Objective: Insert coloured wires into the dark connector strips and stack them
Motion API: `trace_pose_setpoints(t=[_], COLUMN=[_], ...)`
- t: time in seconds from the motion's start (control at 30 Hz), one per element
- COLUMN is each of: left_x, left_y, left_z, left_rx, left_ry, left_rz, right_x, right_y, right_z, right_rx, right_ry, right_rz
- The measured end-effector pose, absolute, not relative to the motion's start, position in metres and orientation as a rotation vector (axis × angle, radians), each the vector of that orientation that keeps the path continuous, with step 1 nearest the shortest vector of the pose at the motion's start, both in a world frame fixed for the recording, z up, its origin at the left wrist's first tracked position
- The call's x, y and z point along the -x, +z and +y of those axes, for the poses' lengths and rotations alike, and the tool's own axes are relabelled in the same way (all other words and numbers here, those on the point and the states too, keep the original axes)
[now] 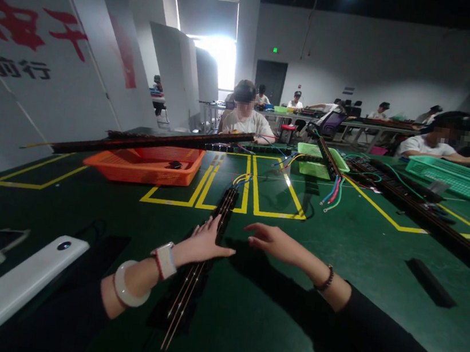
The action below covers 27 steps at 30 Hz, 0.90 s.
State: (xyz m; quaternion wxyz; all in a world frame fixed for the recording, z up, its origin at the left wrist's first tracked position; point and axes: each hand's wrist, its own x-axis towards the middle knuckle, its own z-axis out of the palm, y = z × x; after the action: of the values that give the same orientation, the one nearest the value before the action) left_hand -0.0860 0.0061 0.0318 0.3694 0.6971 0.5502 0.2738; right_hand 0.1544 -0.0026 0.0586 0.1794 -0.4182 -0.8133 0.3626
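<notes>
Laying the left hand point(201, 245), spread wide, over the long black strip point(186, 292), probably to steady it. Hovering with the right hand point(276, 243) just beside, half-curled, gripping nothing visible. Seeing the strip point lengthwise down the counter point(338, 250), likely for easy reach, 2 copper rods point(167, 334) stopping near the front edge. Finding bare room rightward, an orange basket point(144, 174) farther off, left.

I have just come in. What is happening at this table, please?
A person's left hand, fingers spread, is over a dark strip with copper-coloured rods on the green table; whether it touches is unclear. The right hand hovers beside the strip, holding nothing visible. Yellow and blue wires leave its far end; an orange basket stands beyond.
</notes>
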Motion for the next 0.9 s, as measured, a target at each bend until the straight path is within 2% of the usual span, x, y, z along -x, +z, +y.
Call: trace_pose_setpoints(t=[0.17, 0.3, 0.43, 0.63, 0.9], left_x=[0.097, 0.105, 0.115, 0.138, 0.168], left_y=[0.035, 0.041, 0.053, 0.078, 0.071], left_z=[-0.017, -0.02, -0.014, 0.019, 0.054], left_rx=[-1.973, -1.917, -1.892, -2.149, -2.392], left_ry=[0.555, 0.573, 0.564, 0.27, 0.113], left_rz=[1.48, 1.416, 1.218, 1.061, 1.437], right_x=[-0.126, -0.097, -0.09, -0.116, -0.126], right_y=[0.038, 0.022, 0.021, 0.043, 0.029], right_z=[0.048, 0.075, 0.094, 0.098, 0.062], right_rx=[1.116, 0.867, 0.869, 0.929, 1.102], right_ry=[0.136, -0.148, -0.189, -0.002, 0.095], right_rz=[-2.533, -2.711, -2.765, -2.836, -2.635])
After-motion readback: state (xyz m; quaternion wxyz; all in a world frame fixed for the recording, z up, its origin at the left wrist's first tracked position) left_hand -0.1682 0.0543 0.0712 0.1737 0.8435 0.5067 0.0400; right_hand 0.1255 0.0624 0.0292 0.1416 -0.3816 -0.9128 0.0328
